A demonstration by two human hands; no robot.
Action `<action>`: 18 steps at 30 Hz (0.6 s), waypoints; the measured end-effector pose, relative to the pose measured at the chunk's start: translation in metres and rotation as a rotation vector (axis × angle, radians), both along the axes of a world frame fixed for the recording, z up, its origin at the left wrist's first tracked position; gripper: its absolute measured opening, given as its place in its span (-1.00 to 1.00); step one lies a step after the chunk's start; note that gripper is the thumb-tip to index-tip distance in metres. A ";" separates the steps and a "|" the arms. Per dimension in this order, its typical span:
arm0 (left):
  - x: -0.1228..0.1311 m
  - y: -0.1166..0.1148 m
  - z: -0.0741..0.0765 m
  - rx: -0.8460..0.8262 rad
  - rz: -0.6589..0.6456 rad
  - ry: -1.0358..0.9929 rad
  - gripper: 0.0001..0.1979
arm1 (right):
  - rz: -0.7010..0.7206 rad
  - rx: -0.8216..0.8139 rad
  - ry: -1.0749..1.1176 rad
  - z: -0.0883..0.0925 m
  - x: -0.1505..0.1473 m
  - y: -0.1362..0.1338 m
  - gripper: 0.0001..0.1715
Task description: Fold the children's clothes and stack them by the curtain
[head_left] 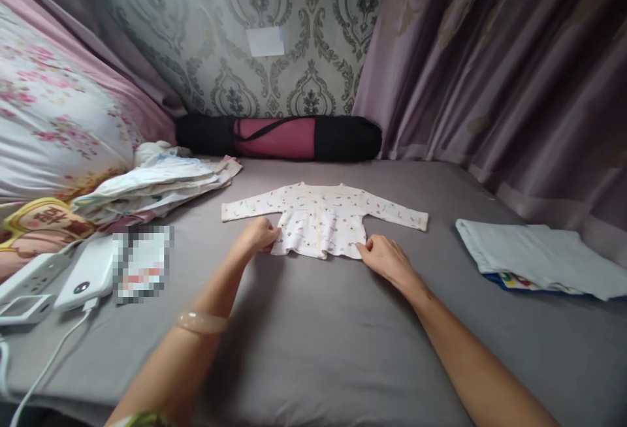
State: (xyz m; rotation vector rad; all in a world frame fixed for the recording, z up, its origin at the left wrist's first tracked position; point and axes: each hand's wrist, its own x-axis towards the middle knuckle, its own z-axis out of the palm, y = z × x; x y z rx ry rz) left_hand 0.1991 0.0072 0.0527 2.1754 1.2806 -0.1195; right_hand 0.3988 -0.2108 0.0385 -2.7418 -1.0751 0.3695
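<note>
A small white long-sleeved baby shirt (323, 221) with a scattered coloured print lies spread on the grey bed sheet (313, 335), its sleeves stretched out to both sides and its neck toward the wall. My left hand (259, 234) pinches the shirt's lower left side near the hem. At the lower right corner of the hem, my right hand (385, 256) grips the cloth between thumb and fingers. Between the two hands the hem is slightly wavy. A pale bangle circles my left wrist.
Left are piled baby clothes (161, 182), a floral pillow (59, 100), a white power bank (91, 270) with a cable, and a power strip (34, 277). Folded pale cloth (539, 254) lies right. A black and maroon rolled bag (279, 138) rests against the wall.
</note>
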 end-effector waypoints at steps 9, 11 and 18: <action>-0.020 -0.027 -0.018 0.119 0.024 -0.147 -0.72 | -0.002 0.141 -0.001 -0.003 -0.008 -0.007 -0.85; -0.021 -0.029 -0.020 0.052 0.070 -0.209 -0.72 | -0.018 0.159 0.017 -0.004 -0.008 -0.006 -0.85; -0.030 -0.029 -0.025 0.145 0.023 -0.405 -0.56 | 0.152 0.178 0.068 -0.003 0.001 -0.010 -0.47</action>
